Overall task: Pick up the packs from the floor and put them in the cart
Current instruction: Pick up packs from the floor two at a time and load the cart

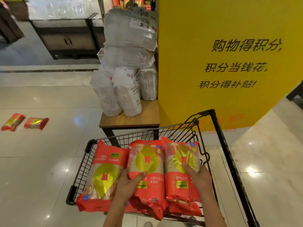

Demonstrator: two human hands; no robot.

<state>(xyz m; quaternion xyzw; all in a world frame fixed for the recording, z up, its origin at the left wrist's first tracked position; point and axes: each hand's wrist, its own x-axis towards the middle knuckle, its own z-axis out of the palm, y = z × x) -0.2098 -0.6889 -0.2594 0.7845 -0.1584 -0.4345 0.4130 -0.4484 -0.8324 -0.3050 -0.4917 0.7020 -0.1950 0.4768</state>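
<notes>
Hands (164,179) on packs (147,169) in cart (218,128)

Both forearms reach up from the bottom of the frame. The left hand (129,182) curls, thumb extended rightward. The right hand (199,176) lies flat, fingers straight.

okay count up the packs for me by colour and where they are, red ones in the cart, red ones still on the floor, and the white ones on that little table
Red packs on top in the cart: 3, more red shows beneath, uncountable
Red packs on the floor: 2
White packs stacked on the table: at least 5, overlapping, exact count unclear
Total: at least 10
</notes>
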